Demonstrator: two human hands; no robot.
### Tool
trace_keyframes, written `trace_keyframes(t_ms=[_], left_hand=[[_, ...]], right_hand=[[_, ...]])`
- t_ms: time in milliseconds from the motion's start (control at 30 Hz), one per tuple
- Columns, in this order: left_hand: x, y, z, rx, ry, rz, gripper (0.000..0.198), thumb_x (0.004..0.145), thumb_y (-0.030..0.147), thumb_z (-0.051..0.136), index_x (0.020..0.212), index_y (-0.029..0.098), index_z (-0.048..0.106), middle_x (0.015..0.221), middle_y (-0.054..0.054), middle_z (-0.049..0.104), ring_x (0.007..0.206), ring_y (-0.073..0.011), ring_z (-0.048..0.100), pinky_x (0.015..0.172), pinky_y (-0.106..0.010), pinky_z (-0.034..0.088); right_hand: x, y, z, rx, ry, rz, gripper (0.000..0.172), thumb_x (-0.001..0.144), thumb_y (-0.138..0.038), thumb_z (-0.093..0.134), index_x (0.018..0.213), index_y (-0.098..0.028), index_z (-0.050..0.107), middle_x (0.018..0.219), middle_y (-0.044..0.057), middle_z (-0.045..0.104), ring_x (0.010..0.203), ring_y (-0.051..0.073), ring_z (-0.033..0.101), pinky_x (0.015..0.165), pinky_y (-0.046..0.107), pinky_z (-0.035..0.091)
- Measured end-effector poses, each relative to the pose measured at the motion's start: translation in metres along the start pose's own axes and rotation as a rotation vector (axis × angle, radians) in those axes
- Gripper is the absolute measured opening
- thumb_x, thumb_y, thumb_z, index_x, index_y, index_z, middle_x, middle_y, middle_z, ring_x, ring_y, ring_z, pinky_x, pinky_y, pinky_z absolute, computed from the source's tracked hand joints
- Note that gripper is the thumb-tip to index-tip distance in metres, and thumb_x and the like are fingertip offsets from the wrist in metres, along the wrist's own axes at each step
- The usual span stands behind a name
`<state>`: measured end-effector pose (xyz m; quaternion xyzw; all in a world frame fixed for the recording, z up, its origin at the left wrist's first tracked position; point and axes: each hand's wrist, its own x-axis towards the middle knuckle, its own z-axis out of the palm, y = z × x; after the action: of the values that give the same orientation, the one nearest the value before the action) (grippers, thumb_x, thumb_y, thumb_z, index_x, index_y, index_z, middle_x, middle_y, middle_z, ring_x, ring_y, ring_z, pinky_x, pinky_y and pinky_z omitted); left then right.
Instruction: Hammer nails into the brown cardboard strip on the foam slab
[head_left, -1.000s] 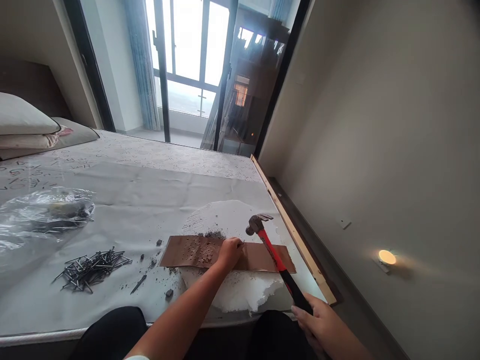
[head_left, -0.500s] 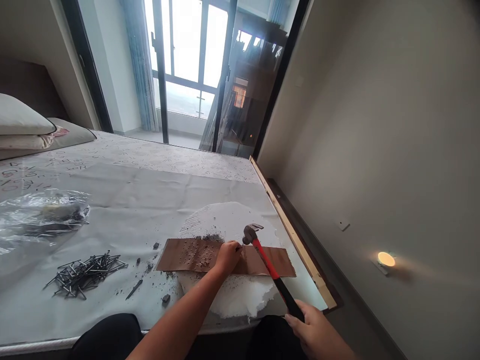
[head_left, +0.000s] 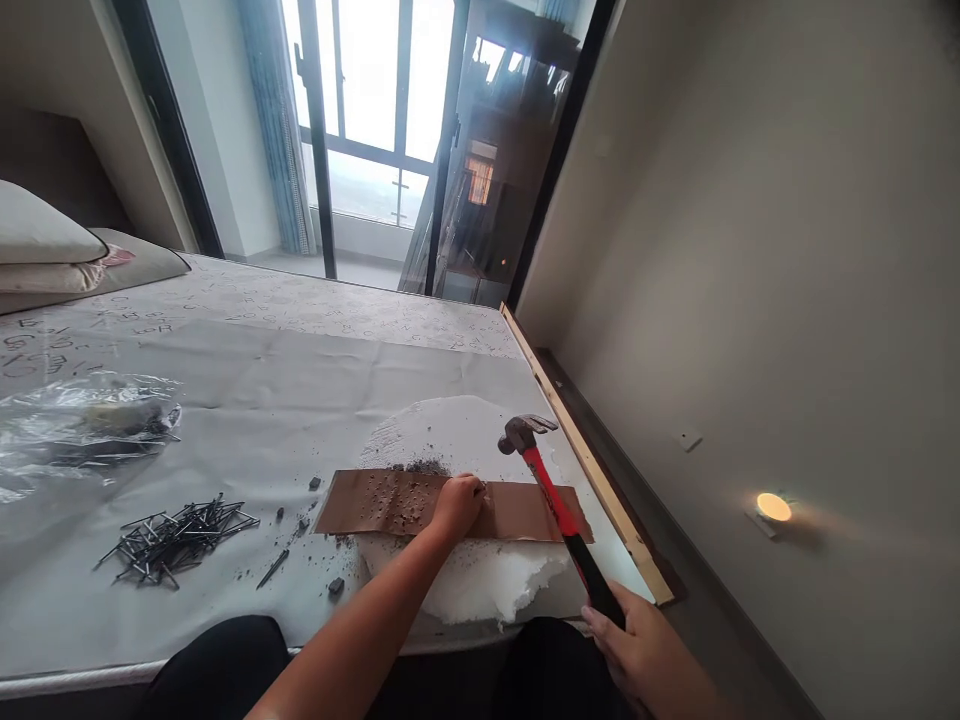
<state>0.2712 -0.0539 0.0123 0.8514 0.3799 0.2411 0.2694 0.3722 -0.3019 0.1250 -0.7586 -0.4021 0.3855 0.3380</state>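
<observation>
Hammer (head_left: pixel 561 512) is held slantwise above the right end of a brown board (head_left: pixel 517 520), with its steel head lifted clear of the surface and its red-and-black handle running down toward the bed's near edge. The handle is gripped at its very end by the right hand (head_left: pixel 643 652), whose fingers are closed round it; a grip so far back would give the head a long swing. The left hand (head_left: pixel 457 505) is laid on the middle of the board with its fingertips pinched together on a small nail (head_left: pixel 484 488), which is barely seen and is apparently kept upright just below and to the left of the hammer head. The left part of the board is dotted with rows of small dark marks. A white foam slab (head_left: pixel 457 430) lies under the board, presumably so that the bed (head_left: pixel 262 400) beneath is spared. A heap of nails (head_left: pixel 176 530) is spread on the sheet to the left, within reach of the left hand, with a single loose nail (head_left: pixel 271 568) and dark crumbs between heap and board. A clear plastic bag (head_left: pixel 82 425) lies farther left, and a wooden strip (head_left: pixel 577 450) runs along the bed's right edge.
</observation>
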Motion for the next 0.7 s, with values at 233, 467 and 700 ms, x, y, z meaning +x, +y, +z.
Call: trace_keyframes(t_ms=[233, 467, 700], left_hand=[[-0.001, 0.004, -0.002, 0.046, -0.023, -0.001, 0.023, 0.075, 0.012, 0.048, 0.062, 0.016, 0.067, 0.075, -0.005, 0.061, 0.067, -0.0134, 0.054, 0.065, -0.024, 0.038], [0.001, 0.003, -0.007, -0.072, 0.000, 0.050, 0.026, 0.069, 0.007, 0.051, 0.084, 0.014, 0.070, 0.089, -0.007, 0.063, 0.073, -0.0128, 0.058, 0.072, -0.024, 0.045], [-0.005, 0.023, -0.084, -0.448, 0.372, 0.077, 0.035, 0.075, 0.016, 0.044, 0.104, 0.014, 0.064, 0.108, -0.010, 0.059, 0.071, -0.0104, 0.061, 0.063, -0.023, 0.051]], right_hand=[[0.007, 0.012, 0.010, -0.050, -0.034, -0.018, 0.034, 0.073, -0.042, 0.050, 0.086, -0.014, 0.065, 0.072, 0.006, 0.065, 0.072, 0.023, 0.060, 0.068, 0.031, 0.045], [-0.006, 0.001, -0.001, -0.066, 0.085, -0.052, 0.032, 0.078, -0.042, 0.046, 0.087, -0.016, 0.063, 0.064, 0.003, 0.061, 0.067, 0.022, 0.059, 0.064, 0.030, 0.045], [0.011, 0.017, 0.027, -0.017, -0.035, 0.031, 0.023, 0.072, -0.037, 0.054, 0.076, -0.015, 0.061, 0.059, 0.001, 0.057, 0.064, 0.020, 0.057, 0.061, 0.028, 0.044]])
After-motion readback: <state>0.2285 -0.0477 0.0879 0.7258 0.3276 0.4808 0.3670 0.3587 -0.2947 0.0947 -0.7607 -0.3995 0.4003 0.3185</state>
